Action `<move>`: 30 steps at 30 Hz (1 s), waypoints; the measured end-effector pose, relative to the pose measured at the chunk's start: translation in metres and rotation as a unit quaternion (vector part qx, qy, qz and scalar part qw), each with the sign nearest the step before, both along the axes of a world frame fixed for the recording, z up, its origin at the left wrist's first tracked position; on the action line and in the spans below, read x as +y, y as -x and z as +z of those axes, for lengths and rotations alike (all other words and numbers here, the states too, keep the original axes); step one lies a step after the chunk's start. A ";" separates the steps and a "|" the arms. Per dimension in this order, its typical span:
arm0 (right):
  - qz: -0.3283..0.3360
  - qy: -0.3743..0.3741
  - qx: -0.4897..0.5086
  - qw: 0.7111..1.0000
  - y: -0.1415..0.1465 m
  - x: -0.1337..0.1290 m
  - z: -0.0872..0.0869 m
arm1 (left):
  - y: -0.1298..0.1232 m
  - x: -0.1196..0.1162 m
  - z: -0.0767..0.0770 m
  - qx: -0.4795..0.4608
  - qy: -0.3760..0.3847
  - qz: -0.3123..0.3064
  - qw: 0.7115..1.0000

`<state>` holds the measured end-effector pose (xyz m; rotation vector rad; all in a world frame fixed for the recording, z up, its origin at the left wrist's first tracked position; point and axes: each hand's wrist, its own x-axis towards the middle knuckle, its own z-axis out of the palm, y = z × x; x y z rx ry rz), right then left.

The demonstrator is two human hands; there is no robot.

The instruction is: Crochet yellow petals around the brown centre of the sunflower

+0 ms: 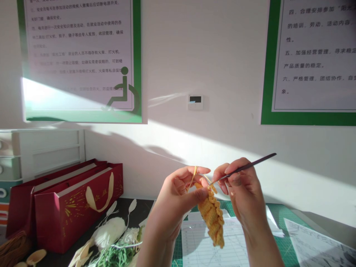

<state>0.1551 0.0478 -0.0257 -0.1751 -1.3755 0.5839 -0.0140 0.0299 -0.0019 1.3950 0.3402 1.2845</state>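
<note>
Between my hands hangs a yellow crocheted strip (pixel 213 218) with a ruffled edge. My left hand (pixel 183 193) pinches its upper end between thumb and fingers, and a strand of yellow yarn (pixel 195 170) loops round the raised index finger. My right hand (pixel 241 181) grips a dark-handled crochet hook (pixel 251 164) like a pen, its shaft slanting down to the left. The hook's tip is at the top edge of the strip, close to my left thumb. Whether the tip passes through a stitch is too small to tell.
Printed sheets (pixel 214 237) lie on a green cutting mat (pixel 289 244). At the left are red gift bags (pixel 80 207), a drawer unit (pixel 55 144), a white yarn ball (pixel 109 231) and tangled green yarn (pixel 116 256). A wall panel (pixel 195 102) hangs between two green-framed posters.
</note>
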 end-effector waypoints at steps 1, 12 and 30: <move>0.001 -0.009 -0.007 1.000 -0.001 0.000 0.000 | 0.000 -0.001 0.000 0.002 0.000 0.001 1.000; -0.067 -0.069 -0.074 0.993 -0.009 -0.007 0.002 | 0.000 0.000 0.000 0.012 0.011 0.014 1.000; -0.229 -0.200 -0.196 0.932 -0.007 -0.012 0.002 | -0.002 -0.002 -0.002 -0.012 0.014 0.074 0.997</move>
